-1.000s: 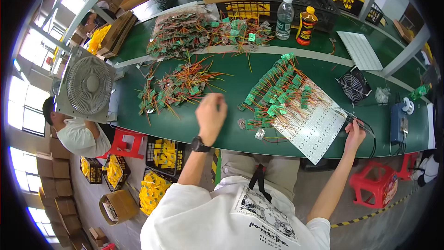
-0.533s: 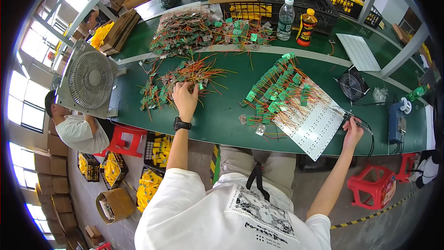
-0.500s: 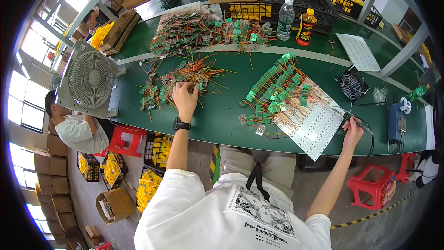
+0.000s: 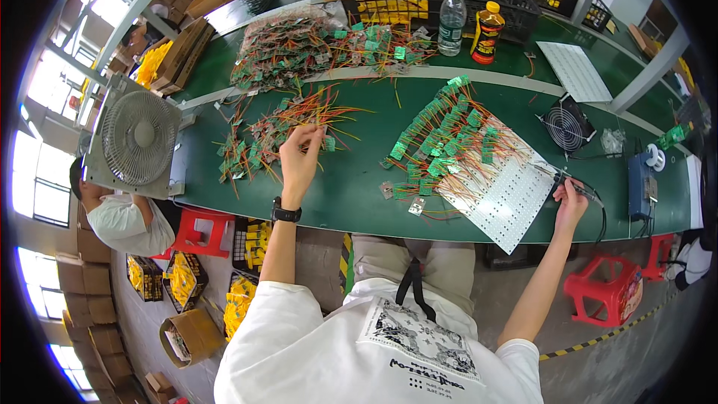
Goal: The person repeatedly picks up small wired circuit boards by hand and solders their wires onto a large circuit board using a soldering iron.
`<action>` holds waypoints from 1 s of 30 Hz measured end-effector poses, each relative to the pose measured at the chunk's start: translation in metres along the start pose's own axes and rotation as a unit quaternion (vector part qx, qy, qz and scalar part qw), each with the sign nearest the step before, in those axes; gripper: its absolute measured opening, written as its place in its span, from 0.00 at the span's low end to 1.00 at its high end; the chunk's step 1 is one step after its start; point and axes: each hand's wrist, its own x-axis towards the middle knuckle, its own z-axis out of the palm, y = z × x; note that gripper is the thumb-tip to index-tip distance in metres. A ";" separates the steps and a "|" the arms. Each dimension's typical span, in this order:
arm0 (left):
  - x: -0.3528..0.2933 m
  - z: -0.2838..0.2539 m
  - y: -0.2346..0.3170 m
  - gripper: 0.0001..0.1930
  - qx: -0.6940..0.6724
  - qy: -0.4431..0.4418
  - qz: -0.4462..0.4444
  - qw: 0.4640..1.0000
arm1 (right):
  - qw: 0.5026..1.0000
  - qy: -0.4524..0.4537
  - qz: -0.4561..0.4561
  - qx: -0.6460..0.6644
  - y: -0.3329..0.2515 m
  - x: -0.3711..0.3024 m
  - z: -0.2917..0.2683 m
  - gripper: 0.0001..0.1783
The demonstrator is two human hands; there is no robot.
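Observation:
My left hand (image 4: 301, 155) is at the near edge of a loose pile of small green circuit boards with red and yellow wires (image 4: 280, 131). Its thumb and fingers are pinched together among the wires; what lies between the fingertips is too small to make out. My right hand (image 4: 571, 203) grips a soldering iron (image 4: 562, 179), its tip pointing left over a white perforated panel (image 4: 508, 213). Rows of wired green boards (image 4: 441, 131) lie across the panel's left part and beyond it onto the green bench.
A larger heap of wired boards (image 4: 280, 45) is behind the left pile. A water bottle (image 4: 451, 22) and an orange-capped drink bottle (image 4: 488, 34) stand at the back. A box fan (image 4: 138, 135) is at left; a small fan (image 4: 566, 129) and a blue soldering station (image 4: 640, 187) at right.
My left hand has lifted slightly from the pile and turned a little, fingers still pinched. My right hand keeps the soldering iron in nearly the same place. The whole view has shifted slightly.

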 end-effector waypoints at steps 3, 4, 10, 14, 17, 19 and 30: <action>0.000 0.039 0.017 0.09 -0.102 -0.097 0.003 0.990 | 1.000 0.007 0.007 0.009 -0.005 -0.001 0.004 0.08; -0.002 0.050 0.035 0.08 -0.140 -0.150 -0.013 0.979 | 1.000 0.010 0.010 0.022 -0.006 0.000 0.007 0.08; -0.011 0.155 0.109 0.08 -0.242 -0.337 0.101 0.904 | 0.996 0.069 0.018 0.052 -0.018 -0.021 0.020 0.09; -0.013 0.219 0.140 0.08 -0.305 -0.415 0.094 0.852 | 0.996 0.071 -0.001 0.055 -0.008 -0.034 0.013 0.10; -0.013 0.247 0.146 0.09 -0.252 -0.492 0.064 0.831 | 0.995 0.077 0.004 0.069 -0.010 -0.032 0.012 0.10; -0.014 0.264 0.141 0.10 -0.130 -0.439 0.206 0.865 | 0.995 0.078 0.009 0.069 -0.012 -0.029 0.012 0.10; 0.000 0.272 0.145 0.09 -0.380 -0.571 -0.084 0.723 | 0.997 0.028 0.061 0.038 -0.010 -0.020 0.000 0.11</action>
